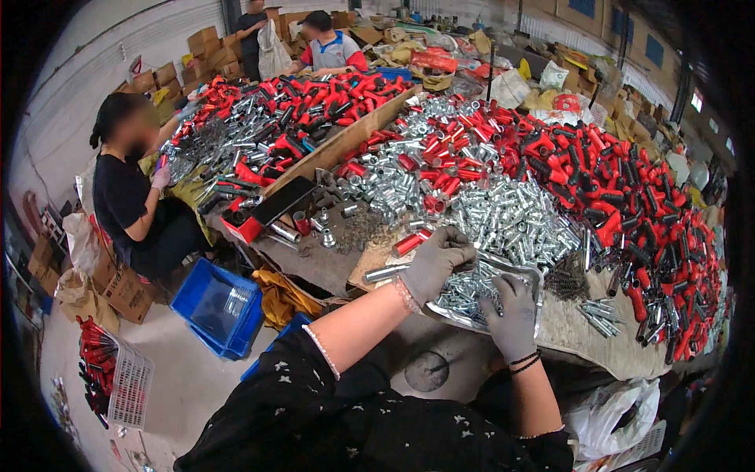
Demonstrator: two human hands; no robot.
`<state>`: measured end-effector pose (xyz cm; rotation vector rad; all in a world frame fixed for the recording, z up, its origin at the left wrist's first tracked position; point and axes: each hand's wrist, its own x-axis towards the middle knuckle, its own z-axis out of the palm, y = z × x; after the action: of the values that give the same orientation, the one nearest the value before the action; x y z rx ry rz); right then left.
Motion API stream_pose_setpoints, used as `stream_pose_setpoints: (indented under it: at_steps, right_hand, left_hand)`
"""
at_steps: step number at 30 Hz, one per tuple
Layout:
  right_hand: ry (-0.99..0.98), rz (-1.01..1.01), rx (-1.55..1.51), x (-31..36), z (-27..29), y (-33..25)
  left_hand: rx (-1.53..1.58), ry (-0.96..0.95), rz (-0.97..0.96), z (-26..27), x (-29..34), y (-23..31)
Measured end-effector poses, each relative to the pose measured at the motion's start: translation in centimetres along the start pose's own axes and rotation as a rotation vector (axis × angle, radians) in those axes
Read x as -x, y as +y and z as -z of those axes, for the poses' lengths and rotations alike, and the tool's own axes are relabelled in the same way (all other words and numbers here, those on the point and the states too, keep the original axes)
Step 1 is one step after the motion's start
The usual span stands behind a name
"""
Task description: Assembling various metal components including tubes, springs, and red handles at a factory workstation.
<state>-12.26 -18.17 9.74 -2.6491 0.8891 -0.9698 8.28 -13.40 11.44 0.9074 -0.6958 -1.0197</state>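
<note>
My left hand (439, 266), in a grey glove, is held over the left side of a metal tray (539, 303). Its fingers are curled together, and whatever they grip is hidden. Small silvery screw-like parts (460, 300) fill the tray. My right hand (513, 318), gloved too, reaches over the tray's right side, thumb and fingers apart, fingertips at the small parts. A red cylinder (409, 243) and a metal tube (385, 273) lie just left of my left hand. Beyond the tray spreads a heap of silvery metal sleeves (511, 216).
Red and black tool handles (621, 197) pile up on the right. A wooden board (346, 134) divides the table from another heap, where a co-worker (130, 185) sits. More people stand behind. A blue crate (216, 307) and white basket (132, 385) are lower left.
</note>
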Motion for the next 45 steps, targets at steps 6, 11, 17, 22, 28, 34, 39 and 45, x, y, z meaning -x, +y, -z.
stream_pose_setpoints:
  at_steps: [6, 11, 17, 22, 28, 34, 39, 45]
  right_hand:
    - [0.097, -0.321, -0.577, -0.8, 0.5, -1.8]
    - [0.367, -0.55, -0.808, 0.7, 1.9, -0.3]
    - [0.311, -0.598, -0.765, 4.4, 2.9, -0.1]
    - [0.358, -0.624, -0.843, 6.6, 4.6, -0.4]
    - [0.298, -0.567, -0.825, 6.4, 4.2, 0.2]
    - [0.271, -0.575, -0.846, 7.0, 3.7, 1.0]
    - [0.346, -0.604, -0.894, 6.2, 4.6, -0.7]
    - [0.377, -0.466, -0.768, 8.0, 5.2, 0.4]
  left_hand:
    - [-0.367, -0.191, -0.056, -3.7, 2.9, 0.8]
    - [-1.079, 0.028, -0.434, -1.5, 0.4, -0.2]
    - [-1.594, -0.059, -0.626, -0.2, 3.2, 2.5]
    - [-1.698, -0.06, -0.486, 8.3, 7.4, 0.4]
    - [-1.588, 0.049, -0.594, 9.8, 7.5, -0.4]
    - [-1.739, 0.117, -0.388, 12.2, 6.9, 1.5]
    - [-1.672, 0.192, -0.517, 12.3, 6.0, 1.1]
    - [-0.993, 0.355, -0.374, 8.3, 9.3, 4.7]
